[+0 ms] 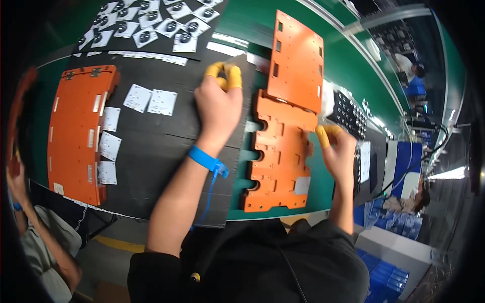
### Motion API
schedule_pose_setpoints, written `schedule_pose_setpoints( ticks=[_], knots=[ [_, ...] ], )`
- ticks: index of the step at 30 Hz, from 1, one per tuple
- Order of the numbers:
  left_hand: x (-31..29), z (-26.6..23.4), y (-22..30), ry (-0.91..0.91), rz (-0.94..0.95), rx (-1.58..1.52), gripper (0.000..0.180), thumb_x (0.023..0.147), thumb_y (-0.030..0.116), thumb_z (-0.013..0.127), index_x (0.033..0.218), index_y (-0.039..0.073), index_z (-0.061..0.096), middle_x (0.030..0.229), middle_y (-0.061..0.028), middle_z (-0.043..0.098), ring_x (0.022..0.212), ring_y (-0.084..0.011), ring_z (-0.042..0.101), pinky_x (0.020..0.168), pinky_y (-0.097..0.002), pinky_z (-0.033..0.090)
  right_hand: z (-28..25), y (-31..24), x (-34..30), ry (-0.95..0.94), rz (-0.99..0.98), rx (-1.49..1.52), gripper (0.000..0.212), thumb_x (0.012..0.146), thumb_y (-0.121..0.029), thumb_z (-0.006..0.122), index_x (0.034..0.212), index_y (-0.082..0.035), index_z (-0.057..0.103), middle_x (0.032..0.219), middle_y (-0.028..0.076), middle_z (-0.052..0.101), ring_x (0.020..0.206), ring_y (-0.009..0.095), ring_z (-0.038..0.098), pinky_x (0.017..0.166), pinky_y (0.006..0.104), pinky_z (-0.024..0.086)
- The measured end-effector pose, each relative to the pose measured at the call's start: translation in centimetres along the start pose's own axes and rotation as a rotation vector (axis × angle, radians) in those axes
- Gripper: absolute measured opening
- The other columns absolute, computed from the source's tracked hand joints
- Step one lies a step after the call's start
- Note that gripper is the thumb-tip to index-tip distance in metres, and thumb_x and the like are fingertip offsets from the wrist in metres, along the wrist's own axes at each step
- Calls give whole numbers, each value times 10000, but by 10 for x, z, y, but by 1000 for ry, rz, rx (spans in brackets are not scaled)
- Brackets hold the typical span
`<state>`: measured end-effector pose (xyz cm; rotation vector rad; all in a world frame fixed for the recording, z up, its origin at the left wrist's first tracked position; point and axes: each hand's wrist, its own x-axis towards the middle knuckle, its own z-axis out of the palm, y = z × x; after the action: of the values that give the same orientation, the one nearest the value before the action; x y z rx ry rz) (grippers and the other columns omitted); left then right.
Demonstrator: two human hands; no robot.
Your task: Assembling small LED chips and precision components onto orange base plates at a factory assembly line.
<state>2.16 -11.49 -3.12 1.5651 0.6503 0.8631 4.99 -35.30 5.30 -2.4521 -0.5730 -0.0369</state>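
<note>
My left hand (220,101) is over the dark mat, left of the open orange fixture. Yellow finger covers sit on its fingertips, which are curled together in a pinch; whatever they hold is too blurred to name. A blue wrist strap (203,158) with a cord circles that wrist. The orange fixture (280,146) lies in front of me with its lid (297,60) folded back; its base has notches along the left edge. Beside its right edge, my right hand (339,154), also with yellow finger covers, is pinched closed, its contents unclear.
At left lies a closed orange fixture (76,136) with white square boards (109,146) sticking out along its right side. Two more white boards (162,102) rest on the mat (151,151). Several white squares with black discs (146,37) fill the far left. A black tray (347,113) stands right.
</note>
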Motion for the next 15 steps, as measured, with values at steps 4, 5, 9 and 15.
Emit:
schedule_pose_setpoints(
  ticks=[4,5,9,15],
  knots=[
    [-5,6,-3,-33,6,27,278,887,201,655,982,-58,619,549,-106,595,478,-217,595,468,-347,418,-9,46,-94,-24,390,-68,309,884,-200,683,725,44,579,558,62,506,559,74,389,483,280,354],
    [-7,8,-3,-44,0,26,278,888,203,656,981,-57,620,549,-98,597,479,-201,592,468,-341,418,-5,46,-115,-40,503,111,314,879,-201,694,711,35,575,565,31,518,553,65,402,484,270,359],
    [-12,1,-2,-103,-31,42,275,888,203,663,987,-50,623,556,-83,608,472,-148,579,462,-306,412,0,28,-132,28,501,137,174,830,-96,707,768,48,631,559,11,493,508,69,417,472,258,358],
    [-15,0,-18,-50,24,48,281,875,195,677,993,-54,621,568,-89,620,483,-169,595,471,-317,428,2,37,-132,8,513,164,167,816,-76,713,773,60,626,570,1,498,520,70,408,480,250,357]
  ],
)
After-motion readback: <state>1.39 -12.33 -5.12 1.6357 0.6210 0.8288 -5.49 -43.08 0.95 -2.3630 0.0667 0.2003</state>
